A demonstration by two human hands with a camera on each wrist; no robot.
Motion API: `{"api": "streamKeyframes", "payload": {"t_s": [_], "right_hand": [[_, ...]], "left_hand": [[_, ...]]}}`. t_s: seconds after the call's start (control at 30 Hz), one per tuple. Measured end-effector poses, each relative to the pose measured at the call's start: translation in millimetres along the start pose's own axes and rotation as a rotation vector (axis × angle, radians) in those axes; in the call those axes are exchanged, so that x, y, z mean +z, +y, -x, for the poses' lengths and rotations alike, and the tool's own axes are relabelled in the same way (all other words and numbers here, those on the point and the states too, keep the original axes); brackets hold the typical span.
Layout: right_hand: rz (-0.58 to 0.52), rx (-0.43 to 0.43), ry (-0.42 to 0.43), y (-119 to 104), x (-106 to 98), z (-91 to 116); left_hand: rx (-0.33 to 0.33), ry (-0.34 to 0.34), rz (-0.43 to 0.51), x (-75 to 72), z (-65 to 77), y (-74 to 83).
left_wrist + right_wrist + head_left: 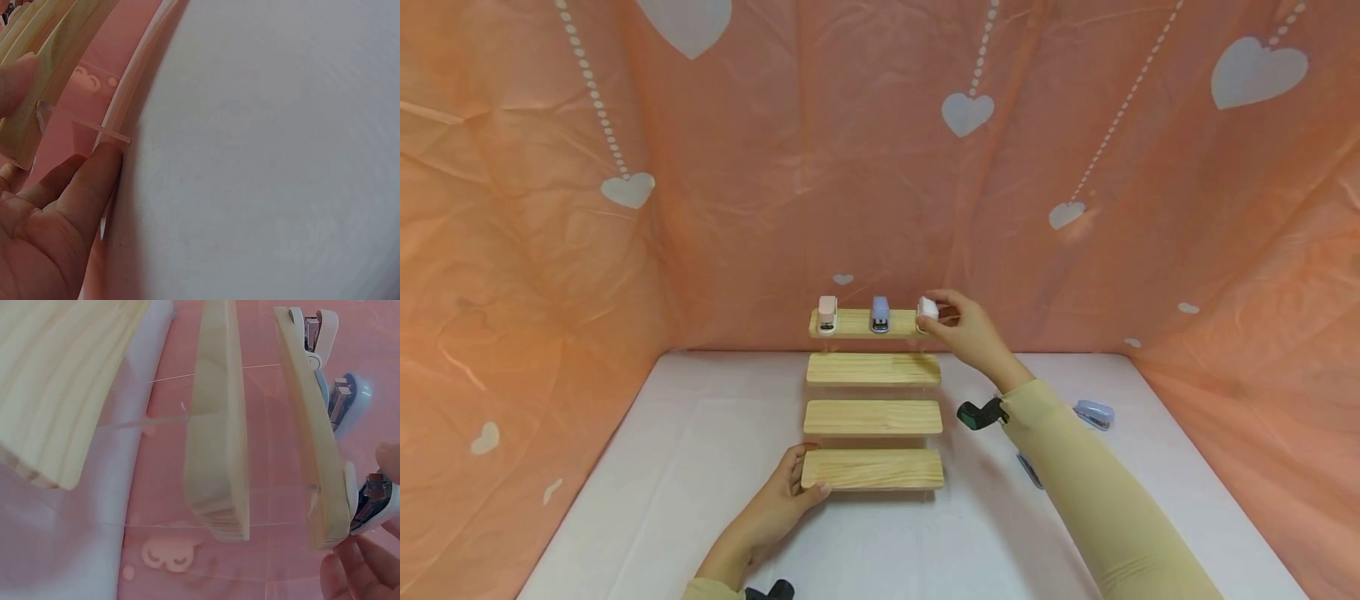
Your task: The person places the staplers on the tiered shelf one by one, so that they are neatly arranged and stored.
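Note:
A four-tier wooden stand [872,471] with clear side supports rises in steps on the white table. My right hand [970,332] holds a white mini stapler [927,309] at the right end of the top tier; in the right wrist view, the base of that stapler [374,503] is against the board. Along the same tier stand a pale pink stapler [827,312] at the left end and a lavender-blue stapler [880,313] in the middle. Down at the lowest tier, my left hand [778,504] grips the left end, thumb at the front edge.
Right of the stand, a light blue stapler [1095,413] lies on the white tabletop [700,467]. Another bluish stapler [1028,472] is partly hidden by the right sleeve [1097,492]. An orange-pink curtain [865,183] with hearts hangs close behind the stand and along both sides.

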State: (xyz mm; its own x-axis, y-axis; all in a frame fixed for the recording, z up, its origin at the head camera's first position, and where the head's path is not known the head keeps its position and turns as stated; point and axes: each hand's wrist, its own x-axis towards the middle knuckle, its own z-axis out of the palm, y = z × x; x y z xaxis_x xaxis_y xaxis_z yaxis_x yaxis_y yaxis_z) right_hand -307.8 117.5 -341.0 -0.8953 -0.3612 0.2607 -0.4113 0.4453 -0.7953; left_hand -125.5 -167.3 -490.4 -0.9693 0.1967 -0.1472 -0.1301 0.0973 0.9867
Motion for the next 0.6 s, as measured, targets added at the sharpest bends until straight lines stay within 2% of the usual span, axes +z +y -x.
{"api": "streamKeyframes", "payload": {"t_s": [0.4, 0.6], "right_hand": [[0.024, -0.007, -0.024, 0, -2, 0], [0.061, -0.016, -0.014, 1, -6, 11]], "left_hand": [[-0.007, 0.011, -0.011, 1.4, -1.3, 0.2], [-0.011, 0.020, -0.012, 1.4, -0.6, 0.0]]}}
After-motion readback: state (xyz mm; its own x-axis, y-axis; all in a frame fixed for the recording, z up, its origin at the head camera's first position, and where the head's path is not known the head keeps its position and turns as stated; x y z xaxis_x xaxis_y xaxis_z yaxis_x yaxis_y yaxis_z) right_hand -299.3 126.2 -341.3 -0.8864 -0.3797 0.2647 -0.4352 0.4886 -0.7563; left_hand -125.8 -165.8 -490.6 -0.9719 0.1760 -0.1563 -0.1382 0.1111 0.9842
